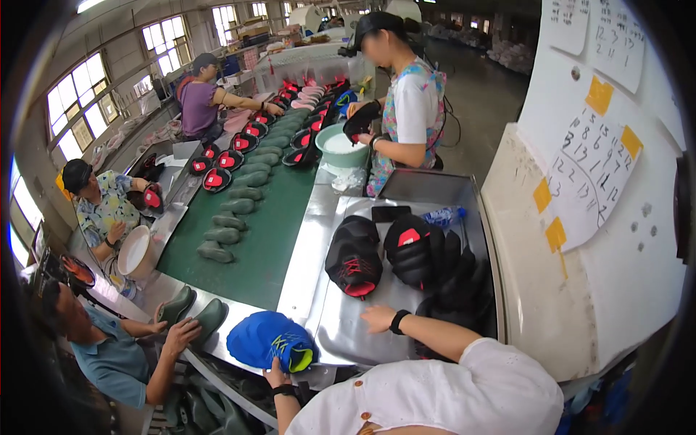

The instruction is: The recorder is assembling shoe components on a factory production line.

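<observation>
My left hand has its fingers closed on the edge of a blue shoe upper with yellow-green lining and laces, at the near end of the metal table. The upper appears to be one of several nested together; how many I cannot tell. My right hand holds nothing, its fingers stretched out low over a shiny metal tray. Beyond it in the tray lie black shoe uppers with red laces. To the right is a pile of black uppers, one showing a red patch.
A green conveyor belt carries green shoe lasts between black-and-red uppers. At left, a person in light blue holds green lasts. Across the belt's right side, a person in an apron handles a black upper above a green basin.
</observation>
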Demonstrator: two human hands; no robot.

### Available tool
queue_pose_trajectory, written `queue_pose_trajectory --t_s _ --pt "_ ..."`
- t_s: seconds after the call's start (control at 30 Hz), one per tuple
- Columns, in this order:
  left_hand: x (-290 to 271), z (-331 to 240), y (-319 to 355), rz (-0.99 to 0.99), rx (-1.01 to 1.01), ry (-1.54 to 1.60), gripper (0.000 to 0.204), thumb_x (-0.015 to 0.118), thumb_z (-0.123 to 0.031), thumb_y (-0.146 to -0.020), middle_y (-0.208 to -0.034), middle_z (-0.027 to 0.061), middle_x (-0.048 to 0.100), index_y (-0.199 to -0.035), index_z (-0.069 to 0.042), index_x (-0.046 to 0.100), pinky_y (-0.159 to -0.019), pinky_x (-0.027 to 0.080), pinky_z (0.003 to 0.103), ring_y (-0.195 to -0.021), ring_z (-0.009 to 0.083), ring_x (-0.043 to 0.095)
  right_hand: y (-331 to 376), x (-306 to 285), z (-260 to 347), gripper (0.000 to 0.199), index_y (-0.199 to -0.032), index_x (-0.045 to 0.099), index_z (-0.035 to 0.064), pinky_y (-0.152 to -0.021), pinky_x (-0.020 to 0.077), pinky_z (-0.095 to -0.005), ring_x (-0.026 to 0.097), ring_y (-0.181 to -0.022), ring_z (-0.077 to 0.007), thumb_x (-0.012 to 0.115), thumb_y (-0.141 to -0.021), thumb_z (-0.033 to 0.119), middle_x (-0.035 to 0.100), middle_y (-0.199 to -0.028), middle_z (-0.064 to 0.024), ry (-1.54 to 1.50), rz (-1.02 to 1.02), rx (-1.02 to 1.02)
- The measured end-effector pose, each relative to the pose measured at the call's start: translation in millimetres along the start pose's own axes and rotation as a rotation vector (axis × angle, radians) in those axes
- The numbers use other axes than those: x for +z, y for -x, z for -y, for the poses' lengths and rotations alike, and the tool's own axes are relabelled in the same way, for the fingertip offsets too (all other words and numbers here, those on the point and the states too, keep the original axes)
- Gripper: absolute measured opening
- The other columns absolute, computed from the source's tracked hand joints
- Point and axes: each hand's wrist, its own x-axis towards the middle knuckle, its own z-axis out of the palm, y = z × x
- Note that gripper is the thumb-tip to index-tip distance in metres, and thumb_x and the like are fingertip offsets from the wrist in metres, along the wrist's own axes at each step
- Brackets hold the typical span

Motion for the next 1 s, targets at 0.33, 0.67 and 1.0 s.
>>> queue_pose_trajectory --t_s 0.33,0.67,1.0 --pt "2.2 -6.5 3.2 -0.023 -0.069 -0.182 0.080 0.068 -0.025 -0.072 -0.127 0.0083 0.039 -0.136 -0.017 0.019 -0.075 0.038 0.048 -0.111 0.0271 0.038 116.2 -82.4 -47.4 0.060 -0.113 0.049 0.0157 -0.082 0.0348 -0.0653 0.020 -0.124 -0.0434 0.073 -0.061 0.031 0.030 -0.132 -0.0151 0.047 -0.630 0.316" --pt "5.1 7.8 6.7 0.004 0.001 -0.144 0.086 0.071 -0.025 -0.073 -0.130 0.0088 0.035 -0.137 -0.018 0.014 -0.074 0.044 0.048 -0.107 0.0281 0.044 179.2 -43.5 -111.3 0.107 -0.139 0.013 0.0055 -0.106 0.0123 -0.0523 -0.001 -0.129 -0.0509 0.075 -0.060 0.044 0.006 -0.141 -0.0304 -0.234 -0.607 0.967" --pt "-7.8 -0.5 25.3 -0.091 0.116 -0.245 0.076 0.064 -0.018 -0.078 -0.130 0.0110 0.027 -0.136 -0.016 0.016 -0.087 0.038 0.046 -0.113 0.0252 0.037 161.7 -29.2 -149.6 0.125 -0.140 -0.009 0.0097 -0.098 0.0353 -0.0378 0.037 -0.122 -0.0365 0.081 -0.056 0.031 0.031 -0.134 -0.0283 -1.289 -1.026 0.752"
